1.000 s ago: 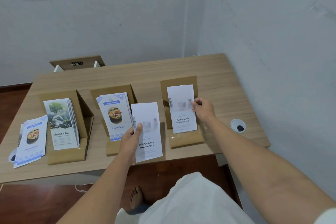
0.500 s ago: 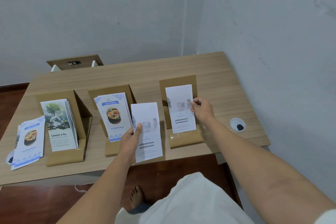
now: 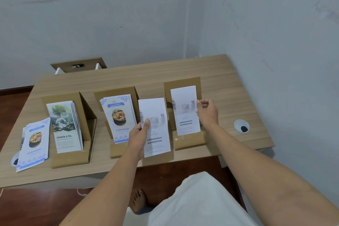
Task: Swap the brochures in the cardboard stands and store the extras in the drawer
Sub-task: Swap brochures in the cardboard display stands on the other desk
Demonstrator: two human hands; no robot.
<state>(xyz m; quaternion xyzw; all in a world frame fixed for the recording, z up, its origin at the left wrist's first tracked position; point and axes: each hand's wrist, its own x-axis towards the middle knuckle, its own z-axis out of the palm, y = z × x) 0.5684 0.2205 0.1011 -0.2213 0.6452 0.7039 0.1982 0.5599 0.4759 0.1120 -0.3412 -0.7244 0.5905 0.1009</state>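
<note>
a second ago our right hand (image 3: 207, 113) pinched the right edge of the white brochure (image 3: 185, 110) in the right cardboard stand (image 3: 189, 140); now its fingers are loosely curled just beside that edge, and we cannot tell whether they touch the paper. the brochure stands upright in the stand by itself, so we judge this placement done. our left hand (image 3: 137, 137) holds the rest of the white stack (image 3: 156, 130), thumb on its face, above the near edge of the desk (image 3: 229, 82), unmoved between the pictures. the middle stand (image 3: 119, 149) holds food brochures and the left stand (image 3: 73, 158) tree brochures; a loose pile (image 3: 34, 145) lies at far left. no drawer shows, so extras are not yet stored.
</note>
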